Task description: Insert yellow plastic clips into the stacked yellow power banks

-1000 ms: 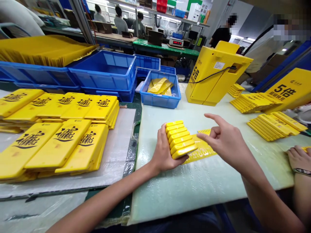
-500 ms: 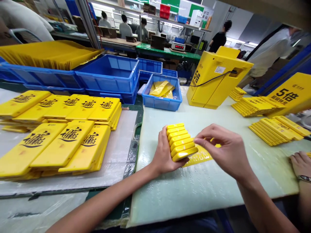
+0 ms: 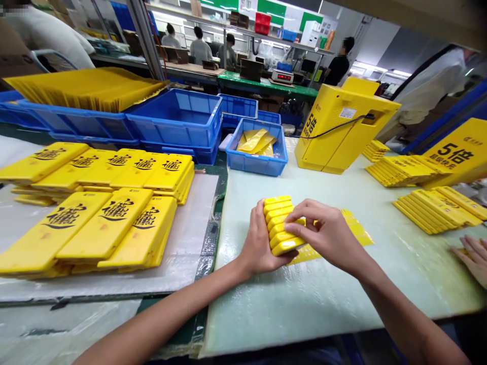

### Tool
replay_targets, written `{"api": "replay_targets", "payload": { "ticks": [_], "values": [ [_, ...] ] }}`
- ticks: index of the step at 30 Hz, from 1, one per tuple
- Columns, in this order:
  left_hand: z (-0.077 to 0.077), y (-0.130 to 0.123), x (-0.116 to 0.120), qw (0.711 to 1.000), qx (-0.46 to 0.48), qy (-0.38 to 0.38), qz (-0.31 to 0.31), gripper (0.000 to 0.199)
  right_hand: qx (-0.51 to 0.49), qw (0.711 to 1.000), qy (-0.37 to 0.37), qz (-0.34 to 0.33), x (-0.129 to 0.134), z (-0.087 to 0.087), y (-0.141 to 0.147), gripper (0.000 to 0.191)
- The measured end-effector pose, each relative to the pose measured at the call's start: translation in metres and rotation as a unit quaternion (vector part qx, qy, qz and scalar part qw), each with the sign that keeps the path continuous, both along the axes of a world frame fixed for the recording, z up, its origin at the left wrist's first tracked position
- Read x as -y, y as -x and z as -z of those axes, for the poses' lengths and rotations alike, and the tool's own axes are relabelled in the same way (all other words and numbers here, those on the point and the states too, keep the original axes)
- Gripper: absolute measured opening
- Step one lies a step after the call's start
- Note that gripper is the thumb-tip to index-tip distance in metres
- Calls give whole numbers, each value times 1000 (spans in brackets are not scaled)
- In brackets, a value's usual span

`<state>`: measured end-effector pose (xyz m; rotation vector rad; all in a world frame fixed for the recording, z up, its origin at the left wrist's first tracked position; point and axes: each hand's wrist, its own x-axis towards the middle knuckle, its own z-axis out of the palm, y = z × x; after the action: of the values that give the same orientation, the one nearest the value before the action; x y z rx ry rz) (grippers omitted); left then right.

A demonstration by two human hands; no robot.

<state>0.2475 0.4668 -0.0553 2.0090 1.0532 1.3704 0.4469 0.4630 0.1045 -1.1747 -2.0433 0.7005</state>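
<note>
My left hand (image 3: 258, 246) is wrapped round a stack of several yellow power banks (image 3: 279, 203), held tilted above the table with their narrow ends facing up. My right hand (image 3: 327, 230) is closed in a pinch, its thumb and index fingertips touching the end of a power bank low in the stack. Anything between those fingertips is too small or hidden to make out. Beneath both hands lies a yellow sheet (image 3: 358, 228) with rows of small pale marks, partly covered by the right hand.
Piled power banks (image 3: 79, 218) with black lettering lie at left. Blue bins (image 3: 256, 165) stand behind, one holding yellow film pieces (image 3: 254, 141). A yellow cabinet (image 3: 331, 132) with a cable stands at the back. More power banks (image 3: 433, 210) and another person's hand (image 3: 474, 256) are at right.
My right hand has moved left and slightly down from the stack's right edge onto the power banks' ends. My left hand keeps its hold. The view has shifted slightly.
</note>
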Motion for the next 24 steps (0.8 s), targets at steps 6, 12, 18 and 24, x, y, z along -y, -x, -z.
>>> {"api": "replay_targets", "payload": {
  "ticks": [6,12,18,24],
  "values": [
    [-3,-1,1,1000,-8,-20,-2,148,36,987,-90,131,-33,-1,-17,17],
    [-2,-1,2,1000,2,7,4,149,33,998,12,-45,-24,-5,12,21],
    [-1,-1,1,1000,-11,-17,0,153,133,984,-69,96,-41,-8,-10,14],
    [2,-1,1,1000,-9,-5,-7,151,47,998,-41,-10,-31,-4,17,20]
  ]
}}
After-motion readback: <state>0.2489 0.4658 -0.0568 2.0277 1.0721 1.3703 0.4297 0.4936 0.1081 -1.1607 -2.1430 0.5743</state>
